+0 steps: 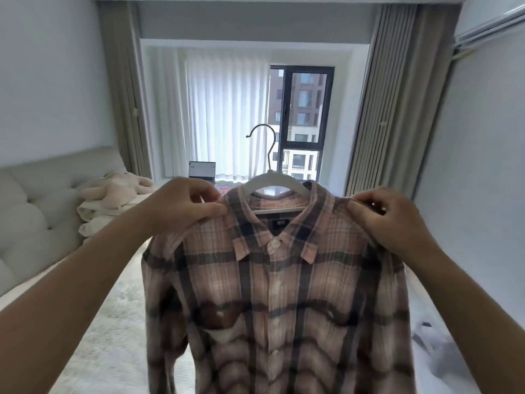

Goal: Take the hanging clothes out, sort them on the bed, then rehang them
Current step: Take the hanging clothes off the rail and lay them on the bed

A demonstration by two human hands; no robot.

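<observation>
Now | both hands (181, 206) (389, 220) pinch shirt (272, 294) shoulders | hem cut off (hanger (272, 182) half-hidden)

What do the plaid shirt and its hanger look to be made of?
Plaid shirt: a soft woven fabric, likely cotton or flannel, matte; it drapes and ripples, and the checks look woven in. Hanger: the white shoulder piece looks smooth and slightly glossy, probably plastic, though painted wood is possible; its dark thin hook looks like bent metal wire. Left hand and right hand pinch the shirt's shoulders.
</observation>
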